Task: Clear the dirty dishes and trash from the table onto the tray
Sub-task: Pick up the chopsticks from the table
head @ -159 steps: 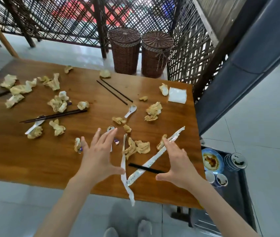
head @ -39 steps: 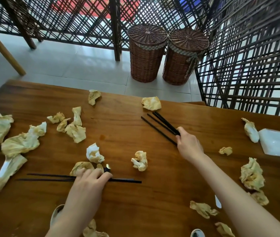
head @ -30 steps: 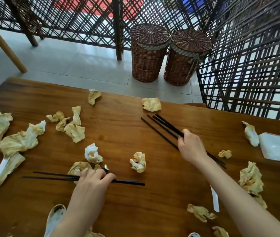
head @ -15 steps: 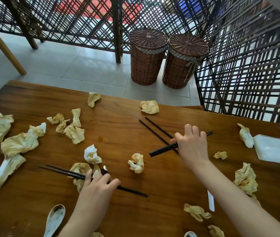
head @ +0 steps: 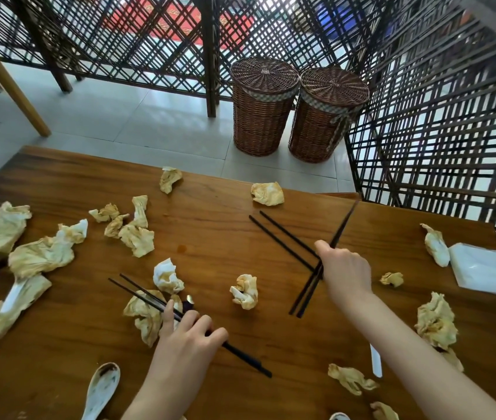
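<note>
Left hand: fingers curled around a pair of black chopsticks, gripped near mid-length. The pair runs diagonally, tips up and to the left over a crumpled stained napkin, other ends down and to the right toward the near edge of the wooden worktop. Whether the tips touch the napkin cannot be told.

Right hand: fingers closed around a second pair of chopsticks, held steeply, upper ends toward the far worktop edge, lower ends low beside the hand and pointing toward the person. A third pair lies flat on the worktop just left of this hand, its near ends meeting the held pair at the knuckles; contact cannot be confirmed.

Between the hands lies a small crumpled napkin. Further soiled napkins are scattered across the left side, far edge and right side. A white ceramic spoon lies near the left forearm, its lower end cut off by the frame. A flat white packet sits at the right edge, partly covered by a dark object that cannot be identified.

The tray is out of view. A white strip is partly hidden behind the right forearm. A small rounded white item at the bottom edge is cut off. Two lidded wicker baskets stand on the floor beyond the worktop.
</note>
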Demonstrator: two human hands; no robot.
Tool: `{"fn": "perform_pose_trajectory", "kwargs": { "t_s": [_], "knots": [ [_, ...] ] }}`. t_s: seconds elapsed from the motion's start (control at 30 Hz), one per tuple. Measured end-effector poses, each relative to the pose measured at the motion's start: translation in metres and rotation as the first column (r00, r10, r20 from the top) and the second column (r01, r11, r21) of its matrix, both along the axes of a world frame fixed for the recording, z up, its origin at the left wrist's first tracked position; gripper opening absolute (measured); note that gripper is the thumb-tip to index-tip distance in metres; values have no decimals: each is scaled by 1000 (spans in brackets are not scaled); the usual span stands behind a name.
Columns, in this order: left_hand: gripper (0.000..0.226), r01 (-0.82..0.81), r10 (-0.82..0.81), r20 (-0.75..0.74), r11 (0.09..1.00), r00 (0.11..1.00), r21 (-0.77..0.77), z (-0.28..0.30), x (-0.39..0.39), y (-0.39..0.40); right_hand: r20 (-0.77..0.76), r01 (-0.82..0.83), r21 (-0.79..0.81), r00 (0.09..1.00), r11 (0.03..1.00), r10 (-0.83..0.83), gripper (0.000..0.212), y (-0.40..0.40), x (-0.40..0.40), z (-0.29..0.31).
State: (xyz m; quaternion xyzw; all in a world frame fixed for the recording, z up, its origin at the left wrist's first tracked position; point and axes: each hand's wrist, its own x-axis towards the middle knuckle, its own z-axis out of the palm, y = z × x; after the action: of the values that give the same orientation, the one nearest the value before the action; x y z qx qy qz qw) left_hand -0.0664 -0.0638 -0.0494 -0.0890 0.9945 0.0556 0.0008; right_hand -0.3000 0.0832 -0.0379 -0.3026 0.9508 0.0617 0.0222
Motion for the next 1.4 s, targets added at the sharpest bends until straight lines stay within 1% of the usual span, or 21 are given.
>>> {"fn": "perform_pose_trajectory", "kwargs": {
  "t_s": [0.07,0.17,0.23,0.3,0.37,0.5,0.57,0.6,0.63,0.7,0.73,0.77,0.8,0.83,0.93,1.0,1.07,1.13,1.2,1.3,1.4],
  "knots": [
    [55,10,-10,-1,1000,1000,2,-1,-1,1,122,56,-77,991,995,-47,27,-1,-6,-1],
    [56,17,-17,11,1000,1000,0,-5,-1,1,316,117,-195,947,974,-51,27,-6,-17,1],
    [56,18,-18,17,1000,1000,-3,-9,-1,1,441,140,-215,897,967,-31,27,-10,-25,6],
    [56,21,-20,27,1000,999,-6,-12,-1,1,540,169,-232,842,958,-18,21,-13,-32,12],
    [56,18,-17,33,1000,999,-7,-13,-2,1,568,181,-252,823,951,-6,18,-15,-35,15],
    [55,16,-15,34,1000,999,-13,-14,-1,1,469,187,-337,883,923,-8,35,-23,-34,8],
    [54,21,-21,32,1000,999,-15,-13,-2,0,455,170,-291,890,942,-20,29,-29,-34,0],
    [54,24,-23,30,1000,999,-14,-13,-3,-1,486,192,-262,873,946,-43,25,-30,-35,-4],
    [54,26,-25,27,1000,999,-11,-13,-3,-1,523,220,-238,850,946,-66,34,-32,-35,-6],
    [55,26,-26,23,1000,999,-8,-13,-3,-2,550,224,-198,831,954,-81,76,-34,-34,-11],
    [55,25,-25,23,1000,999,-6,-13,-2,-3,527,189,-173,847,967,-71,89,-35,-32,-12],
    [55,24,-24,24,1000,999,-3,-13,-2,-4,498,157,-163,865,974,-56,95,-35,-30,-15],
    [55,23,-23,26,1000,999,1,-14,-2,-4,469,146,-153,882,977,-58,94,-36,-29,-20],
    [55,22,-22,29,1000,999,0,-15,-1,-5,437,148,-142,897,979,-73,89,-37,-30,-25],
    [54,23,-23,36,1000,999,-6,-18,0,-8,356,183,-85,923,979,-142,66,-40,-35,-36],
    [54,22,-22,41,1000,999,-11,-19,2,-10,326,168,-64,935,984,-139,46,-41,-37,-42],
    [55,17,-16,43,1000,999,-14,-19,3,-12,283,164,-95,950,982,-131,30,-42,-38,-46],
    [56,13,-12,47,1000,999,-15,-19,2,-14,239,168,-119,961,979,-136,20,-42,-39,-51],
    [55,6,-6,49,1000,999,-12,-18,2,-16,230,160,-75,963,984,-139,18,-43,-38,-54],
    [54,1,-1,52,1000,999,-1,-17,2,-16,279,142,26,949,989,-144,19,-41,-38,-57],
    [54,6,-7,57,1000,998,12,-13,1,-16,268,95,58,957,994,-107,19,-38,-35,-56]
  ]
}}
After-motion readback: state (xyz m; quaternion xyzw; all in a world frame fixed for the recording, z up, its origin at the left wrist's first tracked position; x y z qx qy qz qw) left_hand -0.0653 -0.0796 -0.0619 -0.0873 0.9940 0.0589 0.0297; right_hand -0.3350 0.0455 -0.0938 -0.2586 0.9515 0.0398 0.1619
